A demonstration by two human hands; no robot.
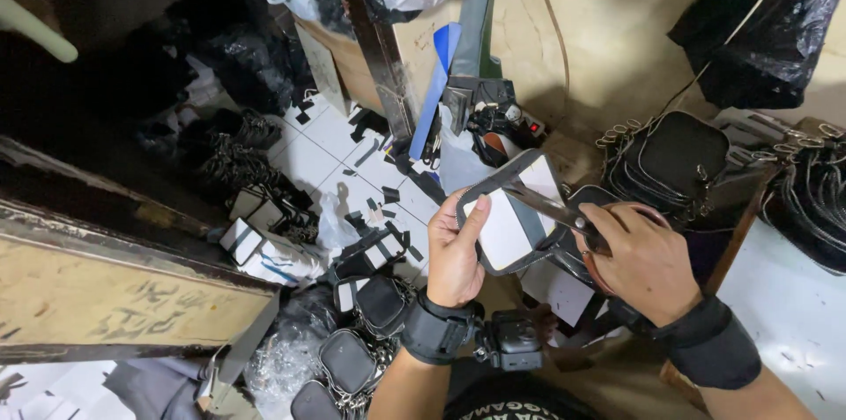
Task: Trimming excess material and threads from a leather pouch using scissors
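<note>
Head view: left hand (454, 252) is up at centre frame, its grip pinching the left edge of a small flat pouch panel (511, 213), thumb lying across the white face, dark zipper trim running round it. The panel sits between both hands, tilted, just above the left thumb. Right hand (641, 260) has its grip closed around the handles of the scissors (553, 206), blades slanting up-left across the panel's upper part. Below left, finished black pouches (352, 358) lie heaped on the floor; more black bags (671, 156) sit behind the right hand.
</note>
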